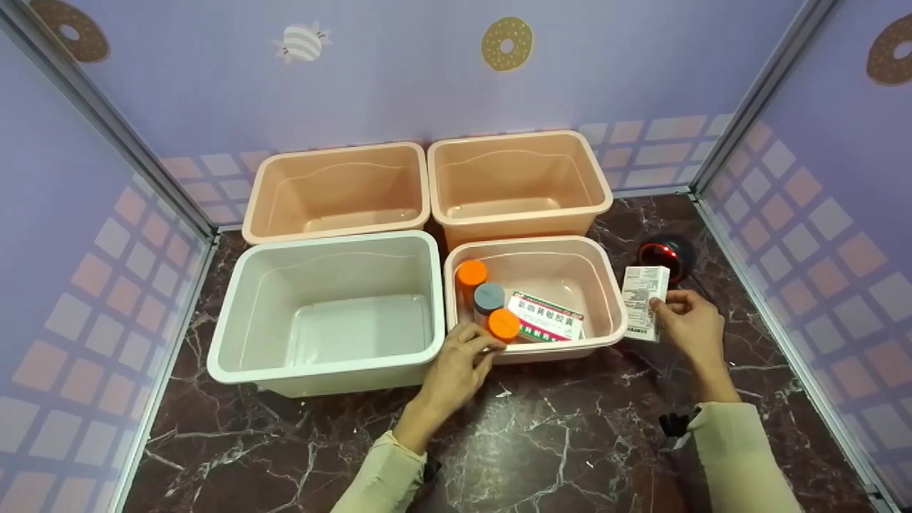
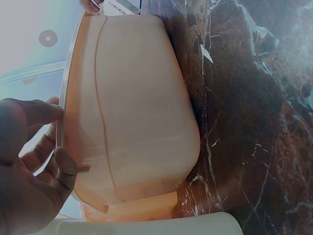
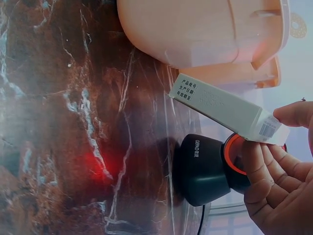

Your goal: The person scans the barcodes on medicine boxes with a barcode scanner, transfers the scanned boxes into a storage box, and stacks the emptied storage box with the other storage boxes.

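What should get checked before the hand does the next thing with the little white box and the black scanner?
1. White box held by the right hand: ok, fingers pinch its edge.
2. Scanner switched on: ok, it glows red.
3. Barcode facing the scanner: cannot tell.
4. Box close to the scanner: ok, right in front of it.
5. Left hand out of the way: ok, it rests on the rim of the small peach bin.
6. Room in the white bin: ok, nothing shows inside.

Even, bright overhead light fills the head view, with soft shadows under the bins. Both wrist views are washed out at their pale edges, slightly hazy, with hands blurred up close.
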Tool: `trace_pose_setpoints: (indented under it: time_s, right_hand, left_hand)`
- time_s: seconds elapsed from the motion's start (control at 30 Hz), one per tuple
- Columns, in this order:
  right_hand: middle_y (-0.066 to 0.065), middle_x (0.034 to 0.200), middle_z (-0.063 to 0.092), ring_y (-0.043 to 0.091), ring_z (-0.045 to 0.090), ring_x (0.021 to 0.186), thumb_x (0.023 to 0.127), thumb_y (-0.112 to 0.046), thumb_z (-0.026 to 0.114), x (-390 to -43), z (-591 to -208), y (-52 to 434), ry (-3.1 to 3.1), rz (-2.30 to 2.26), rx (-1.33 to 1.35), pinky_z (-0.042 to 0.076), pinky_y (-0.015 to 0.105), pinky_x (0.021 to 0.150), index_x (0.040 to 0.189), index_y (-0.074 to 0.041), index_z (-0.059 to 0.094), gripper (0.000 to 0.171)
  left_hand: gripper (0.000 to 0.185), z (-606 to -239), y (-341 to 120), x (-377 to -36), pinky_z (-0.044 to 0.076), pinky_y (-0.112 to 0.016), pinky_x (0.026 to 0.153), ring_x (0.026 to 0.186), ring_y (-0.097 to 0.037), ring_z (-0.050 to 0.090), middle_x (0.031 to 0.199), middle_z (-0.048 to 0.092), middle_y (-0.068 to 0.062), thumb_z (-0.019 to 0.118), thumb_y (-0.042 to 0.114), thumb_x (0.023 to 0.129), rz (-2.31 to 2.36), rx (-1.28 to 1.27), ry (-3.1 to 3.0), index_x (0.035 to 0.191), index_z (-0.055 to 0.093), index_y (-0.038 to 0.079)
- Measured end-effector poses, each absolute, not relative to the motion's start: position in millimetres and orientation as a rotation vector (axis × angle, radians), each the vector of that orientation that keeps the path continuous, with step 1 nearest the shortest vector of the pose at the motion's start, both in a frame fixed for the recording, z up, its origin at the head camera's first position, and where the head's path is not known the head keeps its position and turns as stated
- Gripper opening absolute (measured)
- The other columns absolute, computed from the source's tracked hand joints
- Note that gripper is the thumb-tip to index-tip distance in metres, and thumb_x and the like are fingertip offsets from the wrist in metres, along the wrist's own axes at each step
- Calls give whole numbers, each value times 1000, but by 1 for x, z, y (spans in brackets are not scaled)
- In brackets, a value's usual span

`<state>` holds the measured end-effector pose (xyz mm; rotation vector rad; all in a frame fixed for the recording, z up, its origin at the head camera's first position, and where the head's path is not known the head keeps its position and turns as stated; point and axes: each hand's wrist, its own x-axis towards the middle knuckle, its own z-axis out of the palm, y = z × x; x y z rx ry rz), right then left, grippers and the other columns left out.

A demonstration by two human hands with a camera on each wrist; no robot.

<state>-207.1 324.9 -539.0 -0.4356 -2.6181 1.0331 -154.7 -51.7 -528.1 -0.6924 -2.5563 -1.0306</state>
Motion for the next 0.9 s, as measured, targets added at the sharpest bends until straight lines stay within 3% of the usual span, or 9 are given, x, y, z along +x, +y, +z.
trace_pose_setpoints:
  time_s: [0.13, 0.43, 0.7, 0.9]
  right_hand:
    - [3, 83, 72, -8, 52, 57, 82, -44, 67, -209, -534, 325, -2620, 1028, -441, 40, 17, 59, 103, -13, 67, 37]
    - [8, 89, 70, -10, 52, 60, 82, -43, 66, -213, -518, 323, -2591, 1035, -414, 41, 16, 61, 107, -12, 66, 40]
    - [2, 84, 69, -9, 52, 60, 81, -40, 69, -220, -501, 322, -2526, 1029, -393, 40, 13, 57, 104, -12, 67, 37]
    - [-10, 77, 65, -9, 51, 59, 80, -41, 69, -226, -492, 321, -2483, 1035, -409, 39, 14, 59, 102, -14, 67, 34]
  left_hand:
    - [15, -528, -52, -155, 45, -25, 86, 97, -11, 53, 91, 61, 7, 70, 12, 83, -1010, -696, -2559, 95, 72, 22]
    - [17, -527, -52, -154, 45, -26, 86, 96, -11, 53, 91, 61, 7, 70, 11, 82, -1019, -695, -2556, 95, 72, 21]
    - [17, -527, -52, -154, 45, -26, 87, 97, -11, 54, 91, 61, 7, 70, 11, 82, -1025, -689, -2557, 95, 72, 21]
    - [17, -526, -52, -153, 45, -26, 87, 97, -11, 54, 92, 61, 7, 69, 11, 83, -1029, -696, -2554, 96, 72, 21]
